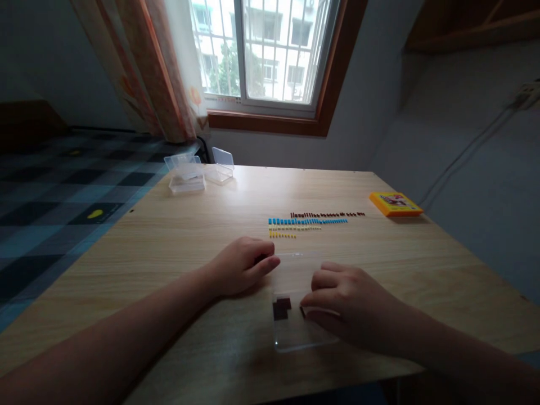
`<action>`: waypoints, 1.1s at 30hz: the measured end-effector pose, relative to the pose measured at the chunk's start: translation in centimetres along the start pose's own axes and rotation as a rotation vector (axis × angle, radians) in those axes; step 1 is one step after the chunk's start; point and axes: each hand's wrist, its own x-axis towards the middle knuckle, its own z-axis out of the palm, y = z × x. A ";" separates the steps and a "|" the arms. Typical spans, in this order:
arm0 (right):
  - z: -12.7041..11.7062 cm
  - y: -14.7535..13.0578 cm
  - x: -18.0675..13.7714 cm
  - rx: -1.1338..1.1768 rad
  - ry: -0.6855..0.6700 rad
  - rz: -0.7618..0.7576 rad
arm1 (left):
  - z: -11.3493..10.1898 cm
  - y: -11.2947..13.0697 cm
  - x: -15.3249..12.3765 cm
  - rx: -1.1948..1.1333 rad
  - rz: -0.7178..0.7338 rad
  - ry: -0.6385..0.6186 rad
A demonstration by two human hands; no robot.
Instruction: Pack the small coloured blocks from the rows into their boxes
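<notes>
A clear plastic plate (295,332) lies flat on the wooden table (189,236) in front of me, with a few dark brown bricks (281,308) stuck on it. My left hand (240,264) rests at the plate's far left corner, fingers curled and pressed on its edge. My right hand (350,306) lies over the plate's right side, fingertips pinched on a tiny dark brick (302,310) beside the brown cluster. Behind the plate run rows of small bricks: brown (327,214), blue (307,221), pale (295,228) and yellow (282,235).
An orange booklet (395,203) lies at the table's far right. Clear plastic boxes (185,174) and an open lid box (220,167) stand at the far left corner. A bed with a checked cover (63,191) is left of the table; a window is behind.
</notes>
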 end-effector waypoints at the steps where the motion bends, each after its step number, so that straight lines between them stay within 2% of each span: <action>1: -0.1 0.2 -0.1 0.002 -0.005 -0.023 | 0.0 0.0 0.0 0.004 0.003 0.001; 6: -0.4 1.3 -0.1 -0.030 -0.055 -0.217 | -0.1 0.0 0.0 0.020 -0.003 0.005; 8: -0.3 1.5 0.1 -0.035 -0.058 -0.247 | -0.1 0.0 0.0 0.026 -0.009 0.006; 23: 0.5 1.1 0.4 -0.043 -0.031 -0.273 | 0.0 0.5 -0.1 0.114 0.002 -0.007; 33: 0.8 0.9 0.3 -0.115 -0.007 -0.188 | 0.3 0.4 -0.1 0.109 -0.007 -0.020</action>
